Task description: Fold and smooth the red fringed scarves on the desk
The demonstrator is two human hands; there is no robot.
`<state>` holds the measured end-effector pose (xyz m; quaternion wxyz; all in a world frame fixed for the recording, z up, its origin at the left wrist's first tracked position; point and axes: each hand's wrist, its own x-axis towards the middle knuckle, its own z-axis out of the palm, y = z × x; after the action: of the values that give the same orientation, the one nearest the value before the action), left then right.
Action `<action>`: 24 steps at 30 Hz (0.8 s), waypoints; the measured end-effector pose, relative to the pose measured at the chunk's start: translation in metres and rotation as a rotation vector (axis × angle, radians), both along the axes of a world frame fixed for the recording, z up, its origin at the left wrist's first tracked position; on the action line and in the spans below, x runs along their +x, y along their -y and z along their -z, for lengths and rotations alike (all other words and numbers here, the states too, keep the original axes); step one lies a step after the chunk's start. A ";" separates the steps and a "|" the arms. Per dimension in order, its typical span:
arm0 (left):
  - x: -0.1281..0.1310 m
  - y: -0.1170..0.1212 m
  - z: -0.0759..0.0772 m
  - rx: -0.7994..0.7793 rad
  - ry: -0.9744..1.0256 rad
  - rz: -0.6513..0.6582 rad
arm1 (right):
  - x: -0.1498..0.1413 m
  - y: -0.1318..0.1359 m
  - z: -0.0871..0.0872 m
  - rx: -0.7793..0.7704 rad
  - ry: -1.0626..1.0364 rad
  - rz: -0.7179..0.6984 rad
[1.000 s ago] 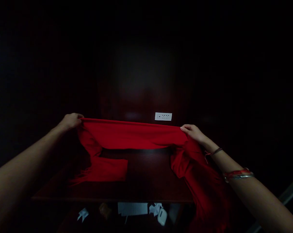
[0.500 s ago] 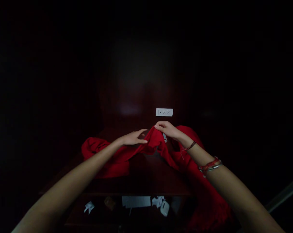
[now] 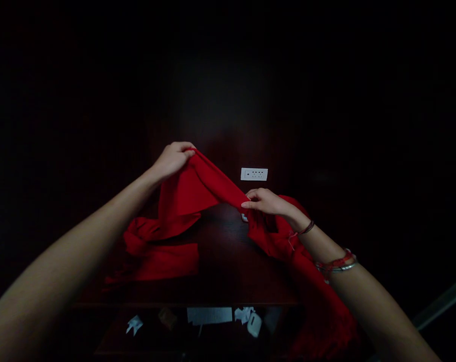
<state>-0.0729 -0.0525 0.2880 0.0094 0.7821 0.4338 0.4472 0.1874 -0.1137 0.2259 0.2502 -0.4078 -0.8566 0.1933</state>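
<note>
Hands stretching a red cloth (image 3: 198,191) over a dark table (image 3: 228,261), seen from the head camera.

Left hand (image 3: 171,160), raised above and left of the white socket plate (image 3: 254,174), is closed around the cloth's upper edge. Right hand (image 3: 268,202), just below the socket plate, pinches the same edge lower down, wrist ringed with bangles (image 3: 335,264). Most of the room is too dark to make out; both forearms are cut off by the frame. The cloth is bright red, taut between the hands, its ends crumpled on the table below and trailing off the near edge at the right. Pale scraps (image 3: 209,315) lie under the table edge, unclear.
</note>
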 end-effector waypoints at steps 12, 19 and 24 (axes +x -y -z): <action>-0.033 -0.006 -0.025 0.071 -0.100 -0.289 | -0.020 0.010 0.062 0.028 -0.093 0.075; 0.034 0.022 -0.022 -0.010 -0.383 0.002 | -0.084 -0.011 0.074 0.006 -0.727 0.140; 0.036 0.018 -0.021 -0.003 -0.354 0.036 | -0.090 -0.021 0.048 -0.030 -0.720 0.186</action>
<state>-0.0367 -0.0710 0.3095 -0.0580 0.8564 0.4151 0.3016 0.0969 -0.0926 0.1774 0.5461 -0.3933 -0.6701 0.3132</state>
